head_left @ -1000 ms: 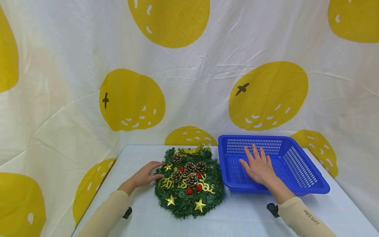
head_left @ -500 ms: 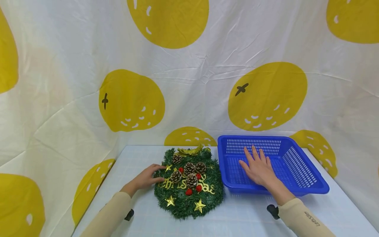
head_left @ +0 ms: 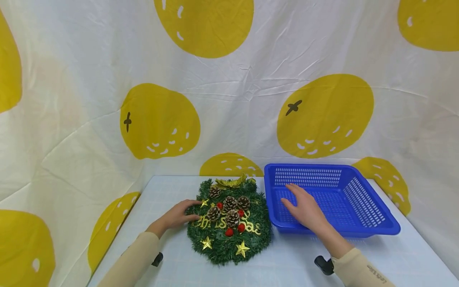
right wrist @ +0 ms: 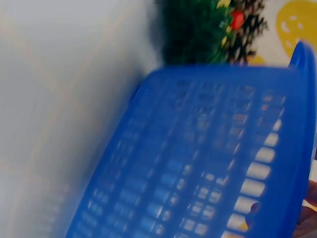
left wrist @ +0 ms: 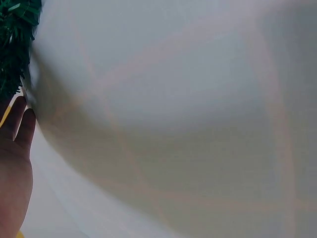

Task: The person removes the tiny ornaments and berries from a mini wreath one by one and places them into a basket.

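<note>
Since half a second ago, right hand (head_left: 304, 210) drawn back toward the basket's near-left rim, fingers relaxed and flat over the blue plastic lattice basket (head_left: 362, 199) near the table's (head_left: 172, 187) far right corner; left hand (head_left: 178, 215) unmoved, fingers loosely extended and touching the wreath's left edge, gripping nothing. Round bristly green wreath (head_left: 229, 221) flat at the table's middle, just left of the basket, studded with scaly pine cones, red berries, gold stars and gold lettering.

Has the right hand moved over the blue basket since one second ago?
Yes. The right hand has slid leftward and slightly toward the person, nearer the blue basket's left wall. Its fingers are flatter inside the basket.
</note>
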`<state>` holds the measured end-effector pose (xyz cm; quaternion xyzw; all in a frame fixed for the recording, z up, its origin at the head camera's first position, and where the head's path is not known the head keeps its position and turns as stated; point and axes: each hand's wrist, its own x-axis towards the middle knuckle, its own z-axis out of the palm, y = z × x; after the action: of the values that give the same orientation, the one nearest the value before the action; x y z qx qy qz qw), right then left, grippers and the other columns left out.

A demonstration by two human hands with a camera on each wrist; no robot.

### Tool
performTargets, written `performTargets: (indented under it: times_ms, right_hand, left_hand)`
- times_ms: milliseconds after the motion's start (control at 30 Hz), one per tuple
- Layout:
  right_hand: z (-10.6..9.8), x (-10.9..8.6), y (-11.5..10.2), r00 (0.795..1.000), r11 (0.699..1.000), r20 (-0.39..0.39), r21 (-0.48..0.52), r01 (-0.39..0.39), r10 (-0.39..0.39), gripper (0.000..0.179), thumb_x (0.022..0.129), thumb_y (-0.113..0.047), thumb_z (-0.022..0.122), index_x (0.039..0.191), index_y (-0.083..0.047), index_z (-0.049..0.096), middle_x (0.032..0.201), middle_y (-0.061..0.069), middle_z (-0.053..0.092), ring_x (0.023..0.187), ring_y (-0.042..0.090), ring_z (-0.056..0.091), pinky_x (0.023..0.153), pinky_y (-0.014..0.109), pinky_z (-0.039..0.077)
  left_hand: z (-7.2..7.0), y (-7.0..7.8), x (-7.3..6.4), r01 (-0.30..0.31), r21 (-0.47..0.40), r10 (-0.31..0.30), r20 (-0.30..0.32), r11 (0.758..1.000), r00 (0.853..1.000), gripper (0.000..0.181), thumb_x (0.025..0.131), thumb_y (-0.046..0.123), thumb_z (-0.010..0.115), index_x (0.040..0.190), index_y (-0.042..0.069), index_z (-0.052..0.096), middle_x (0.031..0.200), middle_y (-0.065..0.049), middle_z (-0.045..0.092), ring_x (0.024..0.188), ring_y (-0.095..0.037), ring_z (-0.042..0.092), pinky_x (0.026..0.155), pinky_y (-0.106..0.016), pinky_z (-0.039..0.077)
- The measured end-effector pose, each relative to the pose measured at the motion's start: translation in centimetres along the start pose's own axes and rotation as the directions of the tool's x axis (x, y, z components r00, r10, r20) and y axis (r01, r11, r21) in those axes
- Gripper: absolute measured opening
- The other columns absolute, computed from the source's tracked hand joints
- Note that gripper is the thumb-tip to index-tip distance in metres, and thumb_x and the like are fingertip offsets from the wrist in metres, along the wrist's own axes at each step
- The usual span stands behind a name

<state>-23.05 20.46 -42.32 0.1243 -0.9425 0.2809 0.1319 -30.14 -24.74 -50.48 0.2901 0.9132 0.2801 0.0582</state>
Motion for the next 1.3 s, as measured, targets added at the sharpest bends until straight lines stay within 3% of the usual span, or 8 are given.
performTargets:
  times_ms: [233, 500, 833, 1100, 1300]
  right_hand:
    - [0.8, -0.6, -2.6, 0.999, 0.993, -0.035, 0.116, -0.007, 0.011, 0.052, 0.094, -0.025, 0.067, 0.138, -0.001, 0.054, 0.133, 0.021, 0.057, 0.116, 0.040, 0.057, 0.094, 0.055, 0.048]
    - [2.4, -1.7, -5.3, 1.000, 0.967, 0.030, 0.256, -0.017, 0.010, 0.053, 0.091, -0.025, 0.072, 0.137, -0.003, 0.056, 0.131, 0.016, 0.060, 0.113, 0.034, 0.062, 0.090, 0.047, 0.053]
    - [4.0, -2.9, -7.5, 0.998, 0.979, -0.015, 0.196, 0.057, -0.055, 0.046, 0.088, -0.021, 0.075, 0.131, -0.011, 0.063, 0.125, 0.007, 0.065, 0.104, 0.027, 0.066, 0.084, 0.043, 0.056]
    - [4.9, -3.2, -8.2, 0.999, 0.965, 0.044, 0.263, 0.004, -0.017, 0.045, 0.088, -0.023, 0.075, 0.130, -0.010, 0.063, 0.125, 0.008, 0.065, 0.107, 0.028, 0.066, 0.086, 0.042, 0.056]
    - [5.8, -3.5, -8.2, 0.995, 0.957, 0.092, 0.291, 0.006, -0.035, 0.050, 0.089, -0.031, 0.073, 0.132, -0.008, 0.061, 0.125, 0.012, 0.064, 0.107, 0.032, 0.065, 0.084, 0.045, 0.056]
  left_hand:
    - [0.1, 0.0, 0.1, 0.009, -0.001, -0.009, -0.003, 1.000, 1.000, 0.064, 0.092, 0.048, 0.064, 0.142, 0.011, 0.051, 0.142, -0.016, 0.050, 0.131, -0.039, 0.044, 0.106, -0.058, 0.036]
    - [0.0, 0.2, 0.0, 0.011, -0.015, -0.011, -0.006, 1.000, 1.000, 0.062, 0.093, 0.045, 0.065, 0.142, 0.009, 0.050, 0.142, -0.016, 0.050, 0.132, -0.039, 0.044, 0.106, -0.059, 0.035]
    - [0.1, -0.1, -0.1, 0.004, -0.006, -0.004, -0.007, 1.000, 1.000, 0.062, 0.093, 0.045, 0.064, 0.143, 0.011, 0.050, 0.142, -0.016, 0.050, 0.131, -0.039, 0.044, 0.106, -0.058, 0.036]
    - [0.1, 0.0, -0.1, -0.010, -0.009, 0.009, -0.009, 1.000, 1.000, 0.062, 0.093, 0.044, 0.064, 0.142, 0.010, 0.050, 0.142, -0.017, 0.050, 0.131, -0.039, 0.044, 0.106, -0.059, 0.036]
    - [0.1, 0.2, 0.0, -0.003, -0.006, 0.003, -0.006, 1.000, 1.000, 0.062, 0.093, 0.043, 0.065, 0.143, 0.009, 0.049, 0.142, -0.017, 0.050, 0.131, -0.040, 0.044, 0.106, -0.059, 0.035]
